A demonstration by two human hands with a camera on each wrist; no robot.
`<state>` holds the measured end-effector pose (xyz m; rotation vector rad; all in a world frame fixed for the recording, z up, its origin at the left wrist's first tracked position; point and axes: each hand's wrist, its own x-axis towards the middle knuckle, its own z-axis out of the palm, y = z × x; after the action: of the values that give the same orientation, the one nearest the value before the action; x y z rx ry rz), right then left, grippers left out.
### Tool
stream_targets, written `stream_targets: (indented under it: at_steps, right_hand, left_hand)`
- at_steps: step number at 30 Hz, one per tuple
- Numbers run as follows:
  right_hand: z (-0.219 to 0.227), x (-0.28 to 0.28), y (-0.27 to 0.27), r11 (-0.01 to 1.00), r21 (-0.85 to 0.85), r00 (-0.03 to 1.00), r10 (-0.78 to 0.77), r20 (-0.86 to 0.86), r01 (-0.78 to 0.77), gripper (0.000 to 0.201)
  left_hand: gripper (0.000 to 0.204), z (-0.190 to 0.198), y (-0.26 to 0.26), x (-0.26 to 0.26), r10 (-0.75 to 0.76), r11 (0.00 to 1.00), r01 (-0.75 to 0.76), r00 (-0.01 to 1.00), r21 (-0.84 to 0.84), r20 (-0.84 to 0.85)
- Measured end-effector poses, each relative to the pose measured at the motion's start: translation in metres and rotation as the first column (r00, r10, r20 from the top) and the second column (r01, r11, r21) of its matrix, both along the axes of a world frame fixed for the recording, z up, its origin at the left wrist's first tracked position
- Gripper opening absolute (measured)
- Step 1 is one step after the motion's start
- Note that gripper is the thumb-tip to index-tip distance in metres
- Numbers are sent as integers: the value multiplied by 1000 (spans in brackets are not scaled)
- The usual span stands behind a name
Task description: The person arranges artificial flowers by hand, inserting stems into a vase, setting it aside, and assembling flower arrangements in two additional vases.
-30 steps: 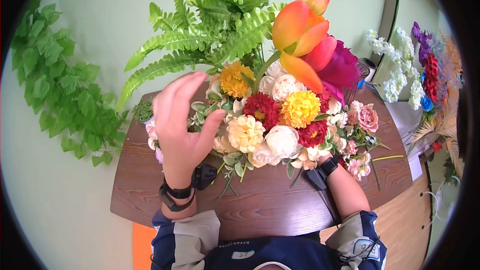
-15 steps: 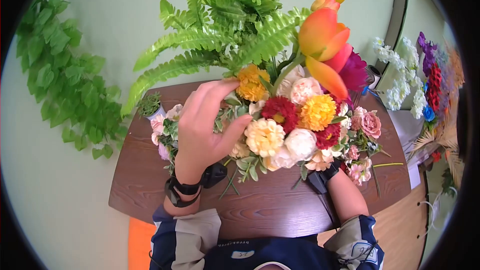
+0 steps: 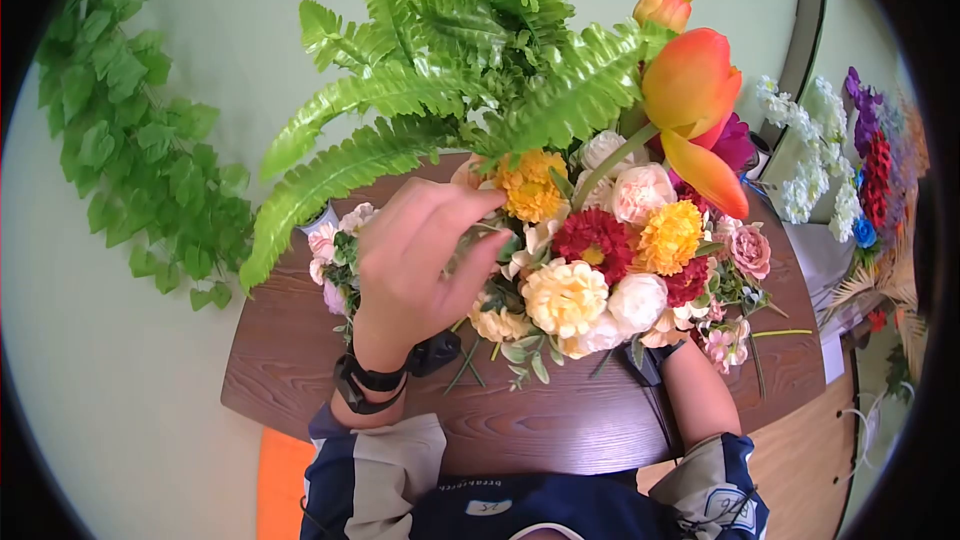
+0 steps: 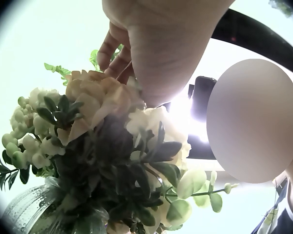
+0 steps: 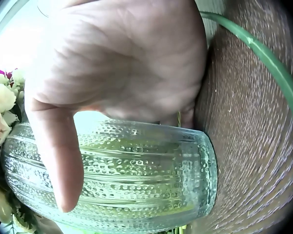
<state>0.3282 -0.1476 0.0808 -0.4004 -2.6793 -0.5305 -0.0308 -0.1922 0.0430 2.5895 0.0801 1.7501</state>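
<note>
A dense bouquet of artificial flowers fills a ribbed clear glass vase [image 5: 141, 170] on the table. My left hand [image 3: 415, 255] reaches over the bouquet's left side, fingers gently bent, fingertips right at an orange-yellow flower [image 3: 530, 188] and the leaves beside it. In the left wrist view those fingers [image 4: 118, 61] lie behind pale peach petals [image 4: 95, 97]. My right hand [image 5: 122, 58] holds the vase, its thumb along the textured glass; in the head view, flowers hide this hand. Red flowers [image 3: 592, 245], a cream flower [image 3: 564, 297] and a large orange tulip [image 3: 690, 80] stand in the bouquet.
Large fern fronds [image 3: 430, 90] rise behind the left hand. Pink flowers [image 3: 748, 252] and cut stems lie on the right of the brown wooden table [image 3: 540, 430]. More small blooms [image 3: 335, 260] sit at left. Ivy [image 3: 140, 140] hangs on the wall.
My left hand has moved right, and its fingers have bent further toward the orange-yellow flower. The bouquet appears shifted right in view, the tulip leaning further right. My right hand stays low at the vase.
</note>
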Motion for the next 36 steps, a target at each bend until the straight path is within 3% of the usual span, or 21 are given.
stream_targets:
  at_steps: [4,9,12,15,17,18,20,22,24,27,32,34,36]
  right_hand:
    - [8,-11,-16,994,95,997,52,53,-57,31]
    - [50,-11,2,969,208,986,108,125,-133,34]
    - [47,-29,-7,955,251,981,124,151,-160,35]
    - [36,-51,15,936,17,925,349,-151,-351,35]
    - [20,-50,34,860,-101,822,434,-370,-500,37]
    - [14,-40,40,860,-101,821,434,-371,-500,37]
    - [-107,-97,-42,874,-311,863,204,-462,-373,26]
    - [-209,-130,-120,820,-515,868,-46,-494,-250,33]
    - [-249,-118,-119,701,-698,833,-295,-468,-144,50]
    - [-302,-83,-112,420,-907,720,-617,-319,-42,82]
    - [-295,-85,-113,395,-916,700,-635,-328,-72,79]
    - [-290,-90,-112,577,-804,707,-629,-324,145,74]
    - [-261,-101,-123,541,-827,656,-681,-325,152,71]
  left_hand:
    - [26,2,6,-3,88,996,-89,996,27,4]
    - [26,6,8,-8,267,959,-258,962,-122,65]
    - [28,4,10,-10,249,959,-231,964,-166,92]
    - [43,1,10,-8,210,961,-192,975,-201,73]
    - [63,1,8,6,106,994,-101,986,-46,132]
    - [74,-5,6,8,122,988,-120,992,-92,18]
    - [72,-12,9,16,69,994,-67,998,-85,12]
    - [68,-12,11,19,15,998,-15,1000,-54,-5]
    - [66,-12,14,19,11,998,-12,1000,-62,-14]
    - [64,-12,13,18,5,997,-7,1000,-82,-14]
    - [60,-10,10,17,76,995,-76,997,-57,-7]
    - [59,-10,12,16,121,992,-121,993,-42,4]
    - [59,-6,14,11,166,986,-166,986,-27,17]
